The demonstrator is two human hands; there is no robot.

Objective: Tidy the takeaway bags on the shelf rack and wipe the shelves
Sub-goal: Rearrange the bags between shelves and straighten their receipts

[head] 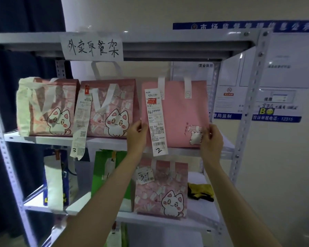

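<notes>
A plain pink takeaway bag [182, 111] with a long receipt marked 2 stands at the right of the upper shelf [43, 139]. My left hand [136, 135] grips its lower left edge and my right hand [211, 138] grips its lower right edge. To its left stand two pink cat-print bags [112, 111] [48, 107], the middle one with a receipt marked 3. On the lower shelf [168, 220] stand a pink cat bag [161, 188], a green bag [105, 175] and a white and blue bag [56, 180]. A yellow cloth [201, 191] lies at the lower shelf's right.
The grey metal rack [246, 104] has a handwritten paper sign [92, 48] taped to its top rail. A blue and white notice board [275, 72] hangs on the wall behind the rack. A dark curtain [25, 15] hangs at the left.
</notes>
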